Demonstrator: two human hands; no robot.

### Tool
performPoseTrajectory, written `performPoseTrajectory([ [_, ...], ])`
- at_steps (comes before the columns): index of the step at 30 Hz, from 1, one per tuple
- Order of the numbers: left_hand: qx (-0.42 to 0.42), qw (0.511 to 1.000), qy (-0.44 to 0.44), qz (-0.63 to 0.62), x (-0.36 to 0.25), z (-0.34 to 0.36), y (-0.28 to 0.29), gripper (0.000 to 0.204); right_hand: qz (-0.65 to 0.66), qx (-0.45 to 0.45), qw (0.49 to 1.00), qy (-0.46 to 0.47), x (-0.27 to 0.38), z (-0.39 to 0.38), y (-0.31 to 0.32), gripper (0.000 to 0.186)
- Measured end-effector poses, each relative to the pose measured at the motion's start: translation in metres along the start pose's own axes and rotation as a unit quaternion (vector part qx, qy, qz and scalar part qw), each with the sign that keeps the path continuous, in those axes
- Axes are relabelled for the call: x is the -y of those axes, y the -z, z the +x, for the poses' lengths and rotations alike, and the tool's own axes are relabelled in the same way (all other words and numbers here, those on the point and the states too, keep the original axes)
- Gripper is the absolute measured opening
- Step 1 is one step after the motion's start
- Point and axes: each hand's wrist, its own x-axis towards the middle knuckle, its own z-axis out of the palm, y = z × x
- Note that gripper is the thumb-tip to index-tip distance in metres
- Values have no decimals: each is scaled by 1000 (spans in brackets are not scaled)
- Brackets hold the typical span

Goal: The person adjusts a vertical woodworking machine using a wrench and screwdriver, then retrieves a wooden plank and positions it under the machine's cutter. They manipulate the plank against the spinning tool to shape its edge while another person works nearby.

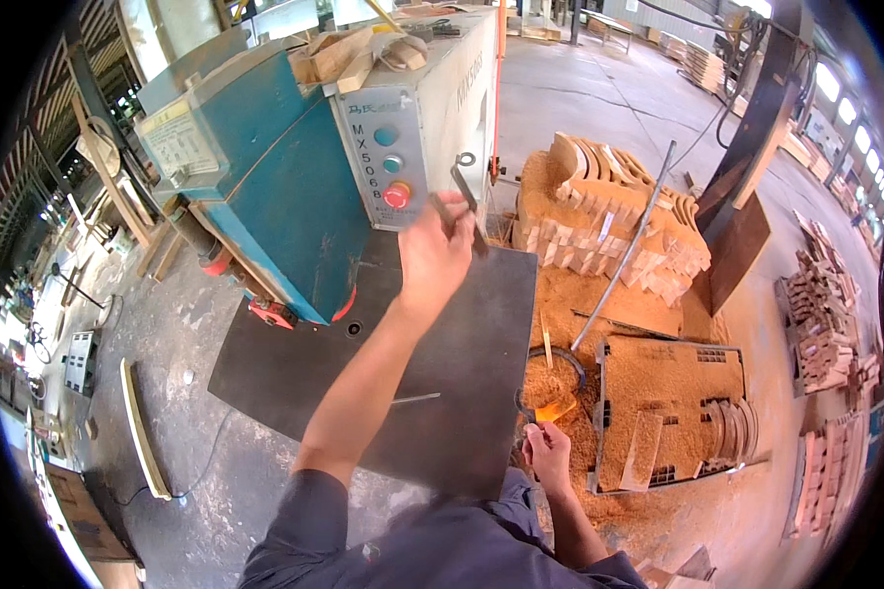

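My left hand (435, 257) reaches over the dark metal machine table (462, 393) toward the grey control panel. Its fingers are closed around a narrow dark metal wrench-like bar (464, 188), and the hand is slightly blurred. My right hand (548, 454) is low beside the table's right edge, fingers curled in; what they hold, if anything, is hidden. Just beyond it an orange plastic piece (556, 408) lies in a round dark-rimmed container (580, 368) with sawdust. A thin metal strip (415, 399) lies on the table, near my left forearm.
A blue machine head (275, 187) overhangs the table at left. The control panel (385, 162) has two blue buttons and a red one. Stacked curved wooden pieces (609, 216), a leaning metal rod (629, 245) and a sawdust-covered pallet (678, 393) stand at right. A curved wooden strip (139, 427) lies on the left floor.
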Motion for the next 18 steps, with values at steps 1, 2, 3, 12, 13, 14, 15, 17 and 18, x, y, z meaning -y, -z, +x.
performPoseTrajectory([
  [1,-4,999,-24,29,-2,15,-4,22,11,21,1000,-4,-3,6,3,19],
  [2,-8,997,-46,61,-3,26,-9,19,23,44,999,-10,-6,13,6,19],
  [3,-6,991,-71,110,-4,36,-14,19,33,68,997,-15,-6,21,9,18],
  [12,304,857,414,-27,21,62,-48,44,41,192,979,-47,-18,94,65,16],
  [13,324,834,444,-54,23,69,-45,49,42,211,975,-56,-15,100,71,16],
  [14,379,851,365,9,11,78,-43,46,40,226,971,-64,-11,107,79,17],
  [15,380,860,338,45,8,88,-42,45,34,243,967,-70,-9,113,88,18],
  [17,385,871,281,115,4,115,-45,43,36,240,969,-55,-13,125,98,18],
  [18,349,870,119,327,0,126,-51,40,28,240,969,-47,-12,130,101,19],
])
